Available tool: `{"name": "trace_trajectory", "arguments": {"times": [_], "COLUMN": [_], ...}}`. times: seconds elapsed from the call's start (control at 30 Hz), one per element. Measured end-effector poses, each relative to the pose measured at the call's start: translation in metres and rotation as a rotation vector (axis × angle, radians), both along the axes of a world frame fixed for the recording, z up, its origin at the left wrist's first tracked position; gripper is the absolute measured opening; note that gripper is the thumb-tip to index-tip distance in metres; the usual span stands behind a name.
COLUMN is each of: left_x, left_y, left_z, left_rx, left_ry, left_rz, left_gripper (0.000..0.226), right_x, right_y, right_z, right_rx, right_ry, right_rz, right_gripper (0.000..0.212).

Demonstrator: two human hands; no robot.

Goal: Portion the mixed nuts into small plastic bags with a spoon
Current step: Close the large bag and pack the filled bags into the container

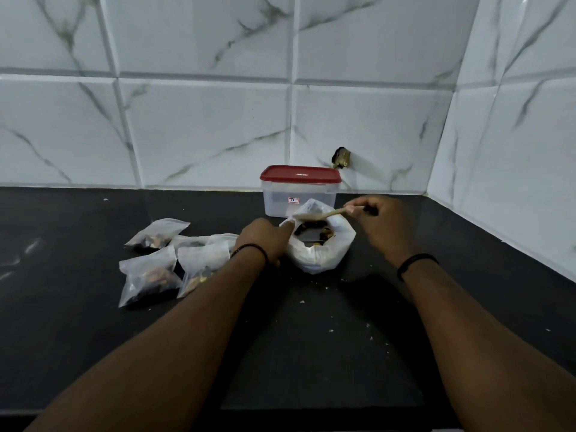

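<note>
dim overall, soft diffuse light; tiled wall (202, 126) brightest, faint sheen, no hard glare; black countertop (78, 322) underexposed, weak reflections at left edge; forearms dark, shadows soft; wide-angle bowing of grout lines toward edges; slight softness/compression throughout; bags' contents murky

A dark, nearly black worktop (93, 338) fills the lower half of the view, scattered with pale crumbs and a few faint glossy reflections at its left edge. Behind it rises a wall of large white tiles (202, 129) veined in grey like marble, with raised grout lines. A second tiled wall (514, 151) meets it at a corner on the right. A small dark hole (342, 158) breaks the back wall low down. The light is dim and cool.
</note>
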State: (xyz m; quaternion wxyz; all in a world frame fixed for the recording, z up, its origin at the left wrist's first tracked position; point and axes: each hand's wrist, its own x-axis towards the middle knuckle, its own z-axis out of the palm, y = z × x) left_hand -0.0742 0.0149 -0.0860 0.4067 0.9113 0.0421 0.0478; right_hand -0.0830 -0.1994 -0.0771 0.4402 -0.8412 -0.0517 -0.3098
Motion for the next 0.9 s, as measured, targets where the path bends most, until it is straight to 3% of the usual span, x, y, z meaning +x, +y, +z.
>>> {"name": "trace_trajectory", "arguments": {"times": [0.1,0.2,0.4,0.53,0.6,0.67,0.73,0.9], "left_x": [-0.004,-0.008,-0.015,-0.016,-0.017,-0.016,-0.014,-0.008], "left_y": [0.003,0.001,0.000,-0.001,-0.002,-0.003,-0.003,-0.001], "left_z": [0.001,0.002,0.003,0.003,0.003,0.003,0.003,0.002], "left_rx": [-0.033,0.032,0.078,0.078,0.071,0.052,0.040,0.058], "left_ry": [0.012,0.005,0.004,-0.047,-0.083,-0.128,-0.190,-0.272], "left_rz": [0.023,0.007,-0.029,-0.040,-0.035,-0.025,0.006,0.014], "left_gripper": [0.048,0.050,0.041,0.030,0.025,0.022,0.016,0.014], "right_x": [-0.007,-0.008,-0.017,-0.022,-0.021,-0.020,-0.021,-0.012], "right_y": [-0.006,-0.018,-0.020,-0.010,-0.004,0.005,0.017,0.024], "right_z": [-0.001,-0.008,-0.014,-0.013,-0.011,-0.009,-0.007,-0.003], "right_rx": [0.147,0.029,-0.358,-0.519,-0.472,-0.319,-0.202,-0.053], "right_ry": [-0.123,-0.137,0.299,0.343,0.144,0.038,0.113,0.227], "right_rz": [-0.191,-0.505,-0.691,-0.742,-0.652,-0.428,-0.285,-0.216], "right_gripper": [0.009,0.021,0.025,0.027,0.023,0.020,0.024,0.040]}}
